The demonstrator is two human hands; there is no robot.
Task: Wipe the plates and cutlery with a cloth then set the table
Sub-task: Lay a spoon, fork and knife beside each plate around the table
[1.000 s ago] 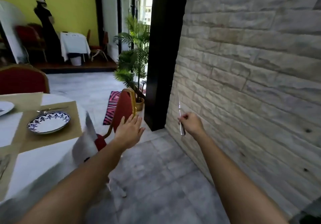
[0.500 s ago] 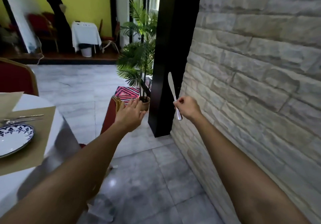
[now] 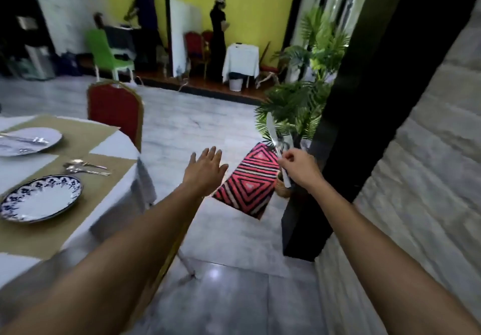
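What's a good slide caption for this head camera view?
Right hand holds cutlery upright while the open left hand extends beside the dining table.

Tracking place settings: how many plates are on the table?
2. A blue-patterned plate on the near placemat; a plain plate on the far placemat, cutlery lying on it. The table runs off-frame left, so more may be hidden.
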